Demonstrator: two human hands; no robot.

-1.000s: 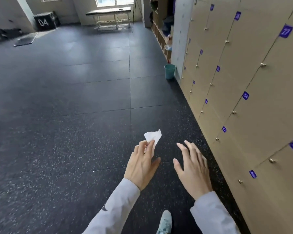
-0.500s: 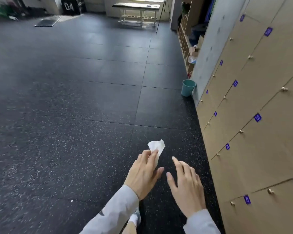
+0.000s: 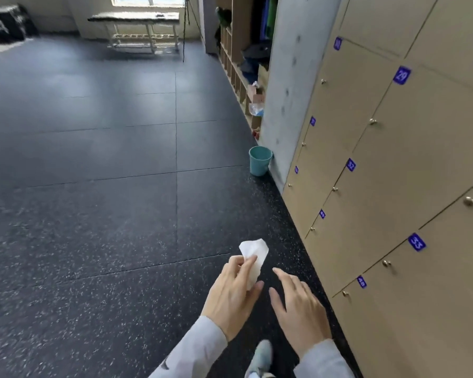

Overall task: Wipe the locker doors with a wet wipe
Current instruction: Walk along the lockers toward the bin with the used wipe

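Wet wipe (image 3: 253, 255): white, crumpled, pinched between thumb and fingers of the left hand (image 3: 231, 294); most of it sticks up past the fingertips, well short of the locker doors (image 3: 393, 186). Right hand (image 3: 301, 306): fingers loosely spread, holding nothing, between wipe and lockers. Teal bucket (image 3: 260, 160): on the floor (image 3: 93, 186) at the lockers' far end.
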